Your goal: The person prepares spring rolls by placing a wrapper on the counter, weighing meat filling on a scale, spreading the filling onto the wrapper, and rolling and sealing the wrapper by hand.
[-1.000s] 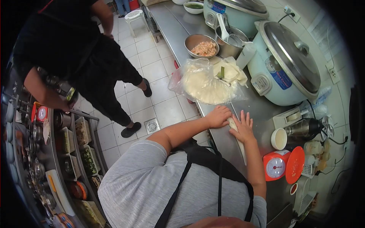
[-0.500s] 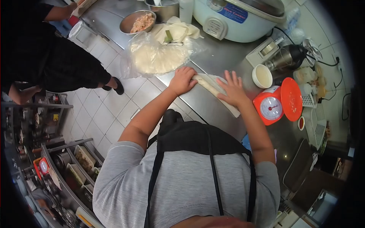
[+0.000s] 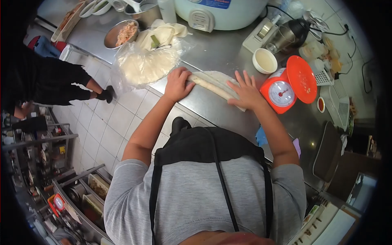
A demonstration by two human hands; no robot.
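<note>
A long, thin spring roll (image 3: 212, 87) lies on the steel counter, partly rolled, with a flat part of its pale wrapper (image 3: 220, 76) spread along the far side. My left hand (image 3: 178, 85) curls its fingers and thumb around the roll's left end. At the other end, my right hand (image 3: 246, 94) rests with its fingers spread, the palm side on the roll and wrapper. Beyond my left hand sits a clear plastic bag (image 3: 149, 67) with a stack of round pale wrappers. A white bowl (image 3: 265, 61) of pale liquid stands beyond my right hand.
An orange kitchen scale (image 3: 279, 94) with an orange pan (image 3: 301, 79) is right of my right hand. A metal bowl of pinkish filling (image 3: 121, 34) and a large rice cooker (image 3: 220, 14) stand behind. Another person in black (image 3: 53, 77) is at the left.
The view has shifted, and more of the counter's back left shows. Both hands stay at the roll's ends; more of the wrapper shows on its far side. The other person's arm has left the top.
</note>
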